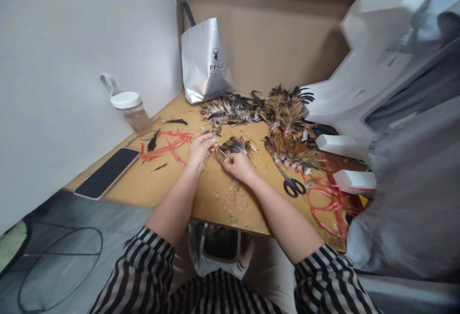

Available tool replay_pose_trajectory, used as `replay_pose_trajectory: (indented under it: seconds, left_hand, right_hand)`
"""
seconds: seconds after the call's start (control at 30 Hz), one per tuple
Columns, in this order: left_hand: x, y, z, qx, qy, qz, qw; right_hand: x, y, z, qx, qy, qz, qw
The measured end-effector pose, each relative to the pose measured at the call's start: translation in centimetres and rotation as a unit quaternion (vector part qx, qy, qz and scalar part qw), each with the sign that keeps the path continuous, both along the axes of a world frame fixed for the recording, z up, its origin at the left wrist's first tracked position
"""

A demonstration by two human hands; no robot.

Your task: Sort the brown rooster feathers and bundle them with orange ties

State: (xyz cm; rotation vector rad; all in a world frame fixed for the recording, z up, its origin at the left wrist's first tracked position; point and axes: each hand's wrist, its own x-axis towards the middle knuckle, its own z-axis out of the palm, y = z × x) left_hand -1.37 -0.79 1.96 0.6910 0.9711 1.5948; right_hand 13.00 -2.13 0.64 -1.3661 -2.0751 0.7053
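My left hand [202, 150] is closed in a pinch above the table, with what looks like a small feather at its fingertips. Close beside it on the right, my right hand [238, 166] has its fingers curled together; a thin pale quill shows at their tips, so it seems to grip a feather. Just behind my right hand lies a small pile of dark and brown loose feathers [240, 145]. To the right is a row of brown feathers [296, 153] bound along their quill ends. Black-handled scissors [293, 187] rest against that row.
Bundled feathers [286, 108] and a darker feather heap [232, 108] lie at the back, before a silver bag [203, 60]. Red plastic strips [168, 144] lie left, more red ribbon [328, 204] right. A phone [108, 173] and a lidded jar [133, 113] stand along the left wall.
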Motion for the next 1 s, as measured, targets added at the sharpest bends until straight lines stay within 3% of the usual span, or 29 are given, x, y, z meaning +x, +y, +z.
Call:
replay_pose_trajectory:
  seconds: [0.13, 0.27, 0.37, 0.53, 0.77, 1.0]
  left_hand:
    - [0.0, -0.1, 0.0, 0.000, -0.002, -0.003, 1.000]
    - [0.7, -0.3, -0.3, -0.016, 0.017, -0.074, 0.997]
    - [1.3, -0.5, -0.6, -0.040, 0.043, -0.130, 0.990]
    - [1.5, -0.8, -0.9, -0.044, 0.037, -0.188, 0.980]
    - [1.4, -0.9, -0.8, -0.035, 0.033, -0.209, 0.977]
    - [1.5, -0.7, -1.2, -0.006, 0.099, -0.182, 0.978]
  right_hand:
    - [0.8, 1.1, -0.1, -0.092, 0.256, -0.038, 0.961]
    - [1.2, 1.4, 0.2, -0.140, 0.377, -0.076, 0.913]
    - [1.1, 1.3, 0.3, -0.145, 0.403, -0.083, 0.900]
    - [0.7, 1.3, 0.2, -0.115, 0.404, -0.078, 0.904]
    - [0.7, 1.3, -0.1, -0.098, 0.416, -0.072, 0.901]
    - [0.8, 1.2, 0.3, -0.137, 0.414, -0.073, 0.897]
